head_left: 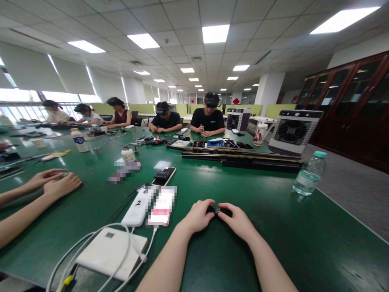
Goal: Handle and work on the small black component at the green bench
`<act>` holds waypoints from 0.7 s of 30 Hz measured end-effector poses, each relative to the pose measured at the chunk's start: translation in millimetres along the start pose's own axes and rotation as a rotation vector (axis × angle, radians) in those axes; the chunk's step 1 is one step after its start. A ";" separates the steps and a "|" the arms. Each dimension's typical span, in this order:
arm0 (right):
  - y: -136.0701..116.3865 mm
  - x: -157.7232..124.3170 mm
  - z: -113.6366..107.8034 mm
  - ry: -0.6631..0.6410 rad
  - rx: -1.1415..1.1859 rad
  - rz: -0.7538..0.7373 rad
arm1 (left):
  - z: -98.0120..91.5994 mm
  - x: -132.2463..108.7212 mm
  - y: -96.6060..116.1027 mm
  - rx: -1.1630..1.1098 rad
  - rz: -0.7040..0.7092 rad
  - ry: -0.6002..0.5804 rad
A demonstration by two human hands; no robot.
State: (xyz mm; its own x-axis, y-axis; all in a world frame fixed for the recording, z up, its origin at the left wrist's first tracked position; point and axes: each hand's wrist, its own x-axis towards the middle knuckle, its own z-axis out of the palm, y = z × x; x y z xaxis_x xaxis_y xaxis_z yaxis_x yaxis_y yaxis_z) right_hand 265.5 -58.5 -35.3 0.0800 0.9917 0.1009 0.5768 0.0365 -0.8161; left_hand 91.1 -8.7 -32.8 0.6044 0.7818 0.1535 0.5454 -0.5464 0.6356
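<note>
Between both hands, just above or on the green tabletop [219, 259], is a small black object [216, 210] with a metallic-looking middle; its kind is too small to make out. My left hand [198, 215] grips its left end, fingers curled round with the thumb in front. At its right end, my right hand [238, 220] holds it the same way. The fingers hide much of the object.
Left of my arms lie a phone [163, 206], a white power bank [138, 207] and a white box [112, 251] with looping cables. A water bottle [309, 174] stands right. Long black rails [243, 157] lie ahead. A co-worker's hands [60, 184] rest at left.
</note>
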 end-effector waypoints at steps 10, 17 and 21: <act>0.1 0.0 0.0 0.017 0.014 -0.003 | -0.9 -0.1 1.1 -0.015 0.005 -0.007; -0.9 -0.1 -0.2 0.027 -0.003 0.000 | -2.2 -1.2 2.1 -0.001 -0.010 -0.001; 0.3 0.0 0.2 0.043 -0.015 0.009 | -2.7 -1.5 2.7 0.004 -0.030 -0.005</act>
State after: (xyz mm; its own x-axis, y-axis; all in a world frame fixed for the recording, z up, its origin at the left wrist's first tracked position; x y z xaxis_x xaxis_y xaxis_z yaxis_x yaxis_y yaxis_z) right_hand 265.5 -58.5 -35.6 0.1202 0.9857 0.1182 0.5880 0.0253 -0.8085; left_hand 90.1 -10.5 -29.3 0.5909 0.7961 0.1304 0.5655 -0.5241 0.6368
